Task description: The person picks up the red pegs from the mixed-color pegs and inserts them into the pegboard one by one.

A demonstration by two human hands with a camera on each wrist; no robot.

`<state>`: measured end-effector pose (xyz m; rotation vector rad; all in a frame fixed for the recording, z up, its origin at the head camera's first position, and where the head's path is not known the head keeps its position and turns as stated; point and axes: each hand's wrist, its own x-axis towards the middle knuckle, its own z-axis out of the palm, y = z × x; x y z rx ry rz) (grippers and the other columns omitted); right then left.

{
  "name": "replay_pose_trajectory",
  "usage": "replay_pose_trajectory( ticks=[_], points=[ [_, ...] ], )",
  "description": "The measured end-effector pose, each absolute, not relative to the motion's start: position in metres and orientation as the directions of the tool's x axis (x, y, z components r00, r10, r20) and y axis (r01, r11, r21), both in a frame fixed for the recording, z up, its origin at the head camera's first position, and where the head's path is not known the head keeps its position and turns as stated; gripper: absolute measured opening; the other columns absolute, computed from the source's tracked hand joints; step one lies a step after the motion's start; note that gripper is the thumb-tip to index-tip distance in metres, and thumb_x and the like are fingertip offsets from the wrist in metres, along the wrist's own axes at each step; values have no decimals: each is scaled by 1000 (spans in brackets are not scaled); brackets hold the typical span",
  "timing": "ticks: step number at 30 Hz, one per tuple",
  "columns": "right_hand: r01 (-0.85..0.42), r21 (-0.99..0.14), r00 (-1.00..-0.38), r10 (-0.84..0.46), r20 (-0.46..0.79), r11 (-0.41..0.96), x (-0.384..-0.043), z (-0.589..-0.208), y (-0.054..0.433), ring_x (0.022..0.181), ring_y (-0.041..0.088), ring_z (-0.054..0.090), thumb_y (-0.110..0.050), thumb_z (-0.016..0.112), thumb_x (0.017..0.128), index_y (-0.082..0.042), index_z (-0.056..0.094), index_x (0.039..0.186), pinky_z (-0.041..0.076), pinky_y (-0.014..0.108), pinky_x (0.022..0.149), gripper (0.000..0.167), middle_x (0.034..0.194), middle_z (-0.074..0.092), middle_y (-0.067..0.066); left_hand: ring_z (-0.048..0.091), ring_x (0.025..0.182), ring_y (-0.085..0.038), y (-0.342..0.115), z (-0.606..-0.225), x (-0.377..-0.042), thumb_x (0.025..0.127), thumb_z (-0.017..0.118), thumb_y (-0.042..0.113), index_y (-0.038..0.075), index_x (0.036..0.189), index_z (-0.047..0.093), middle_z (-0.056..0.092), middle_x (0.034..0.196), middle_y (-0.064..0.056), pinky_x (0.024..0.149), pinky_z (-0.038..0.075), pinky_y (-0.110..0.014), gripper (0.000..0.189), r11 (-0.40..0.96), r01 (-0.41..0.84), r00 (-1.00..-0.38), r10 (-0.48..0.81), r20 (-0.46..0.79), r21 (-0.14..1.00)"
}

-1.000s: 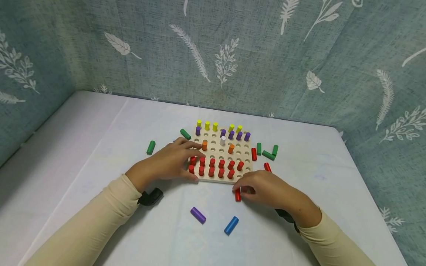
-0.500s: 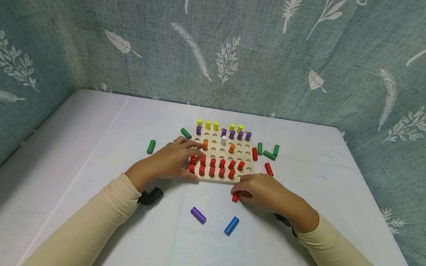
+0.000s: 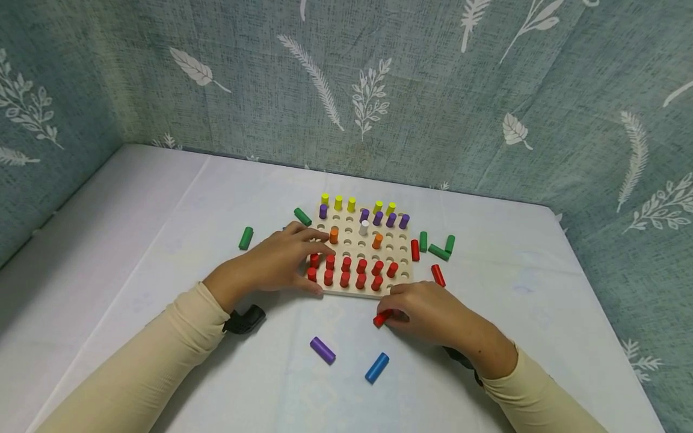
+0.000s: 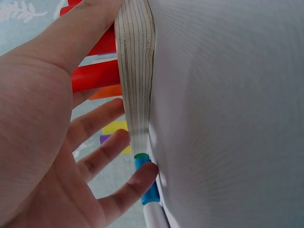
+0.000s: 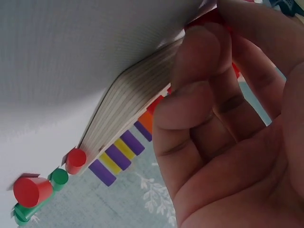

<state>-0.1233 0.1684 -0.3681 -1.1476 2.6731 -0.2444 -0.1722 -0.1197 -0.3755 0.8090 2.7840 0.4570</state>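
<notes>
A wooden pegboard point(image 3: 352, 293) holds two front rows of red pegs point(image 3: 344, 279), plus orange, white, purple and yellow pegs farther back. My left hand point(image 3: 276, 261) rests at its left side, thumb along the front left corner and fingers reaching over the board. In the left wrist view those fingers are spread and loosely bent, the little finger beside a blue peg point(image 4: 151, 190). Just off the front right corner, my right hand point(image 3: 428, 310) pinches a red peg point(image 3: 381, 319) between thumb and fingers, tilted close over the table. Fingers cover most of this peg in the right wrist view.
A purple peg point(image 3: 322, 350) and a blue peg point(image 3: 376, 368) lie in front of the board. Right of it are loose red pegs point(image 3: 438, 275) and green pegs point(image 3: 438, 252). More green pegs point(image 3: 246, 239) lie to the left. A patterned cloth point(image 3: 346, 90) hangs behind the table.
The right hand has shifted slightly left with the red peg, which has turned from pointing toward me to slanting leftward. The left hand has stayed in place.
</notes>
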Motion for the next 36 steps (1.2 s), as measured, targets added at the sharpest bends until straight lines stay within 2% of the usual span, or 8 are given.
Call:
replay_pose_trajectory(
  ticks=[9, 16, 24, 36],
  points=[
    [-686, -239, -692, -718, -78, 687, -126, -362, 174, 87, 6, 68, -24, 82, 84, -22, 77, 105, 59, 25, 79, 22, 99, 75, -7, 37, 138, -30, -120, -376, -173, 70, 86, 56, 25, 135, 64, 47, 153, -3, 112, 38, -58, 76, 797, 494, -826, 555, -100, 346],
    [-671, -238, -711, -701, -60, 702, -130, -358, 178, 68, 1, 54, -23, 81, 84, -19, 74, 101, 50, 15, 64, 19, 87, 71, -6, 37, 138, -31, -120, -375, -172, 70, 86, 57, 26, 135, 64, 47, 154, -3, 112, 38, -58, 75, 797, 495, -824, 557, -102, 346],
    [-652, -212, -740, -672, -29, 728, -135, -355, 184, 65, 1, 49, -24, 78, 87, -16, 73, 103, 45, 16, 60, 19, 76, 64, -10, 37, 139, -31, -120, -375, -172, 70, 86, 57, 25, 135, 64, 46, 154, -3, 112, 37, -58, 76, 795, 496, -824, 558, -101, 349],
    [-612, -319, -773, -632, 49, 724, -140, -351, 192, 64, 2, 50, -20, 77, 87, -14, 68, 105, 46, 16, 56, 21, 74, 63, -10, 37, 139, -31, -120, -376, -172, 70, 86, 56, 25, 135, 64, 47, 154, -3, 112, 38, -58, 76, 794, 493, -824, 557, -100, 355]
  ],
)
